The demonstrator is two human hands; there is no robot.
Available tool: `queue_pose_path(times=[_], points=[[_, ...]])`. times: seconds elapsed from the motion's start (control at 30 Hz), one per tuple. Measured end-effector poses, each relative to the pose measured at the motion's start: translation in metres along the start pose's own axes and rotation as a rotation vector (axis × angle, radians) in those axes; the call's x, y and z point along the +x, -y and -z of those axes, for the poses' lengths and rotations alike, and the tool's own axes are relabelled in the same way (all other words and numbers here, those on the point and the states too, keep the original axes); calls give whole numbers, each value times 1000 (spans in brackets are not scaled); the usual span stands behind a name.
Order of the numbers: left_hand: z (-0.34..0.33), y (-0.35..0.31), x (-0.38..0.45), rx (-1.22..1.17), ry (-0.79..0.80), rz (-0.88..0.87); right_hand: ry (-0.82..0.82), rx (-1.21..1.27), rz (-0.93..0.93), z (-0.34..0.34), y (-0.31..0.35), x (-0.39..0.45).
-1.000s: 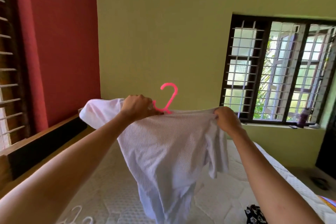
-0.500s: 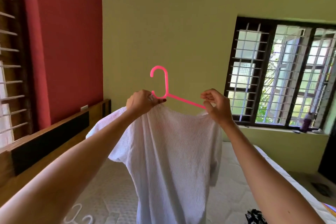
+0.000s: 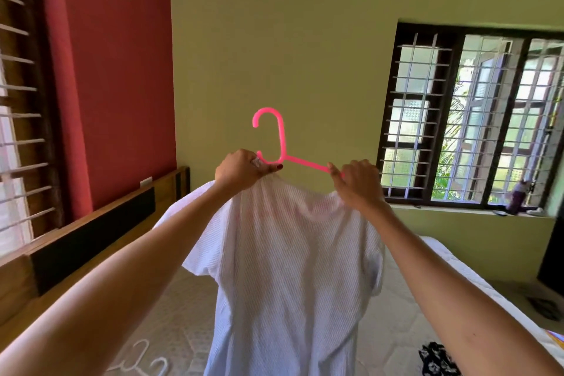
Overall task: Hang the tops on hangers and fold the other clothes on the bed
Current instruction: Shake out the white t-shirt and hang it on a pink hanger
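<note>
Since the earlier frames the pink hanger has risen out of the neckline and stands upright, its right arm bared, where before only the hook showed above bunched cloth; the top now hangs long instead of spread between the fists.

The bed, a bare quilted mattress, fills the lower view, with a wooden headboard along its left side and a barred window in the green wall beyond. Held up over the mattress is the white ribbed top, one short sleeve jutting left, the body dropping out of view at the bottom edge.

The left hand grips the collar bunched against the base of the hook. The right hand pinches cloth at the right shoulder, curled just under the exposed arm of the hanger, whose far tip is hidden behind it.

Smaller things lie on the mattress: two white hangers at lower left, a black-and-white patterned garment at lower right, and a bottle on the sill.

The step in hand looks like seating the right shoulder over the bare arm. The risk is that the cloth does not ride over the tip: then the top hangs from one side only, and its weight could tilt the hanger and slide it off. Tugging hard on the bunched collar could stretch the neckline, or pop the left shoulder back off.
</note>
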State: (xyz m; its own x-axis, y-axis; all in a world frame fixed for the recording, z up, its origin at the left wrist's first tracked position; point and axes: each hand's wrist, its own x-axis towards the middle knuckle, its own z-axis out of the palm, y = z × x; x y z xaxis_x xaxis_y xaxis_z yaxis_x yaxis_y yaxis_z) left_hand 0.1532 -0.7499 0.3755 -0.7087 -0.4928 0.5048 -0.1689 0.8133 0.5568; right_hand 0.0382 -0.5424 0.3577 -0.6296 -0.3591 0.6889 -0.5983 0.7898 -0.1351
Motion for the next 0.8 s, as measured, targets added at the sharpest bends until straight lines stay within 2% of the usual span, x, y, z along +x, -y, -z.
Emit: queue_pose_path(times=[0.07,0.13,0.2,0.33,0.43,0.53,0.63,0.73,0.8], points=[[-3,-7,-3,71,4,-42,45,141,58,-4,23,-3],[-5,-10,-6,122,-1,-72,99,317,6,-10,38,-1],[0,-5,-8,133,23,-107,113,378,-17,-13,40,5],[22,26,-5,202,228,-196,112,403,13,-10,38,13],[37,45,-5,197,407,-134,167,412,103,-11,46,17],[49,54,-12,229,453,-72,198,379,146,-17,54,22],[64,64,-20,188,483,126,213,407,145,-24,53,27],[83,79,-29,307,532,170,244,530,183,-34,57,31],[95,81,-41,385,490,106,240,607,207,-37,70,33]])
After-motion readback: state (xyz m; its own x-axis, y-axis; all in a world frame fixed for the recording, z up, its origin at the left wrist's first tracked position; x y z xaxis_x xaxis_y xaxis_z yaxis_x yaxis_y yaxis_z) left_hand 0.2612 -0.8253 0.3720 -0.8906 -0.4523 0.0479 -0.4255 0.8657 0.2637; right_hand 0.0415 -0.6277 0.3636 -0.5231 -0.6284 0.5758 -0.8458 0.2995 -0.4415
